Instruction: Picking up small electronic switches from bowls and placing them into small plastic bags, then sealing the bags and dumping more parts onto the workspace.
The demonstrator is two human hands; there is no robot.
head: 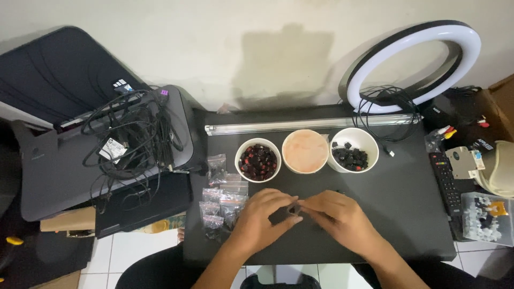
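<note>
Both hands, left hand (263,215) and right hand (336,213), pinch one small dark blocky part (293,208).

Both hands, left hand (262,217) and right hand (334,214), are sitting mid-table (407,214); open surface is lying to their right, up to the remote (445,182). Three bowls (304,151) are blocking the way ahead, small bags (219,203) are crowding the left, and the ring light (415,64) and its cables are taking the far right corner
</note>
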